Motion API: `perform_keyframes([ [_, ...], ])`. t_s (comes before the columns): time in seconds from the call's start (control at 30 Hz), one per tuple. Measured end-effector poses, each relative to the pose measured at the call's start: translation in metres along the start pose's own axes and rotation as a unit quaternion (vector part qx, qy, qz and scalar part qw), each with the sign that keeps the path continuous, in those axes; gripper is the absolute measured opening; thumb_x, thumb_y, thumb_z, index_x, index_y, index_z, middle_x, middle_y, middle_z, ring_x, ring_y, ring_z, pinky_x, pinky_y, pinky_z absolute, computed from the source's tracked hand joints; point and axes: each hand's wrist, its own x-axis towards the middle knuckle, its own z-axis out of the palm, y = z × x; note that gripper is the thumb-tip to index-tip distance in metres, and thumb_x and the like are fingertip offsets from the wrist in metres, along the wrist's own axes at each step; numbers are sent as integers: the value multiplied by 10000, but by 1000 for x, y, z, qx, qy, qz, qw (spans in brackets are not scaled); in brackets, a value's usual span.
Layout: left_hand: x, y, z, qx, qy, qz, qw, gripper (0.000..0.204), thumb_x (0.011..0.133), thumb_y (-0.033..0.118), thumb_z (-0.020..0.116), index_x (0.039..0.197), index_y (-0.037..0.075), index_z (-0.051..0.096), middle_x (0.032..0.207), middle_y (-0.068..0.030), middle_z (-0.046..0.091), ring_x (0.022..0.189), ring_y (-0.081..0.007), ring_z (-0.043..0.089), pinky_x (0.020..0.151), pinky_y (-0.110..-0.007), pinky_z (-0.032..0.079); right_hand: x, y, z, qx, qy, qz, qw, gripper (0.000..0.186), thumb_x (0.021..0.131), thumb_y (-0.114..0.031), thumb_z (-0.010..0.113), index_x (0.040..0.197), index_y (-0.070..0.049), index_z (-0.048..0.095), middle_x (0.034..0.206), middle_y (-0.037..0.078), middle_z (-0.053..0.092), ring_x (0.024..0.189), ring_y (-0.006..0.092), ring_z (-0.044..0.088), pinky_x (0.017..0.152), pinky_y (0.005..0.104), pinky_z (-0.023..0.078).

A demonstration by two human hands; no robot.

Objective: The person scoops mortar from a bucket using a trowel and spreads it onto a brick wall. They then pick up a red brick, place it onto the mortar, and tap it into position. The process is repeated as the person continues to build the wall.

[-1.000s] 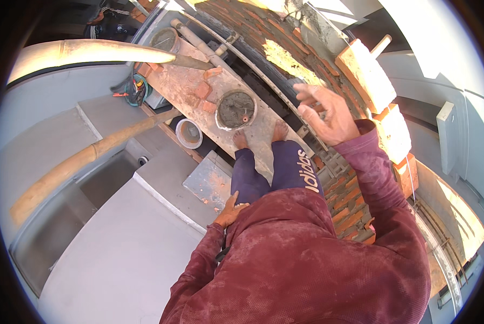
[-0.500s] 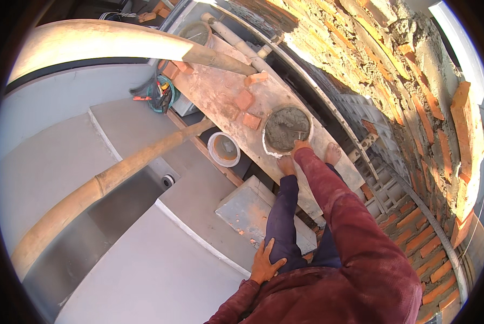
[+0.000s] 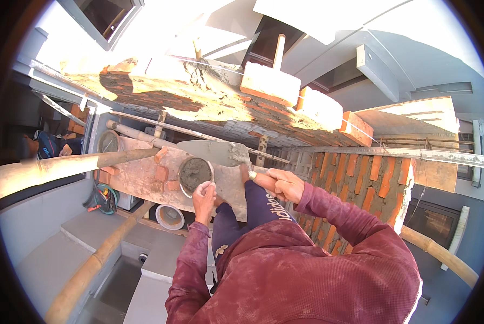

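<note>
Trowel (image 3: 214, 153) is in the right hand (image 3: 286, 185), fingers wrapped around the wooden handle, with the wide grey blade held out flat to the left, just past the mortar bucket (image 3: 185, 193), and a patch of wet-looking mortar on the end nearest the handle. Left hand (image 3: 203, 201) is up at the near side of that bucket, fingers curled in and thumb against them; honestly can't tell from this angle if something small is pinched in there. Bucket's sitting on a dusty plank (image 3: 131, 181), full of grey mix, with a few broken brick pieces (image 3: 161, 173) just to its left. White pail (image 3: 172, 228) sits beside the plank on the near side, next to a bamboo pole (image 3: 93, 259). Brick wall (image 3: 166, 97) runs along the far side, with mortar smeared over it and strong sun on parts.
</note>
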Motion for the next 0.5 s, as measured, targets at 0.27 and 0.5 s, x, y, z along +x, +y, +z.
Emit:
perform_keyframes([
  [0.27, 90, 138, 189, -166, -89, 7, 982, 568, 825, 435, 715, 1171, 22, 536, 1048, -97, 618, 883, -189, 641, 749, -329, 541, -34, -73, -173, -334, 326, -183, 865, 387, 836, -301, 667, 1048, -14, 515, 751, 187, 601, 737, 325, 634, 687, 401, 485],
  [0.5, 122, 172, 259, -129, 20, 20, 991, 553, 733, 261, 825, 1077, -46, 519, 906, -100, 604, 731, -147, 606, 563, -279, 506, 19, -21, -283, -472, 240, -113, 841, 314, 830, -208, 645, 1039, -34, 488, 730, 206, 582, 701, 390, 593, 644, 404, 473],
])
